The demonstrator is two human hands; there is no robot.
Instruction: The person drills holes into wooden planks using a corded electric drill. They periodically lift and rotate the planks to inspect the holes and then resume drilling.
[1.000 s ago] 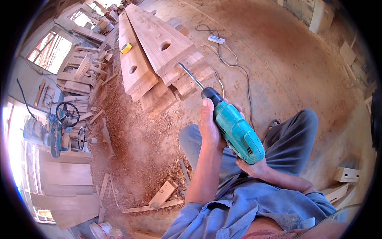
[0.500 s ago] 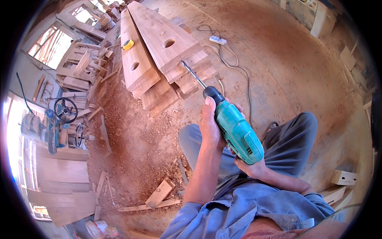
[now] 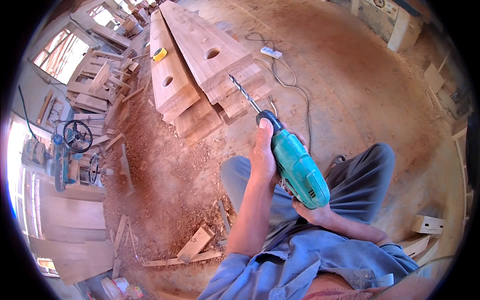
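Observation:
A green power drill (image 3: 300,167) with a black chuck (image 3: 269,118) is held across my lap. Its long spiral bit (image 3: 244,92) points up and away, toward the ends of the thick timber beams. My left hand (image 3: 263,155) is wrapped round the drill's front body, thumb lying along it near the chuck. Beneath the rear of the drill, my right hand (image 3: 315,213) holds its handle side; most of those fingers are hidden. The bit tip appears close to the end of the right beam (image 3: 220,65) in view; whether they touch I cannot tell. Each top beam has a round hole.
A yellow tape measure (image 3: 160,54) lies on the left beam (image 3: 172,95). A white power strip (image 3: 271,52) with a cable rests on the dusty floor. Wood offcuts (image 3: 196,243) lie near my left side. At far left stands a machine with a black handwheel (image 3: 78,136).
The view has shifted slightly, so the surroundings appear a little further left. Both hands keep their hold on the drill, which has barely moved.

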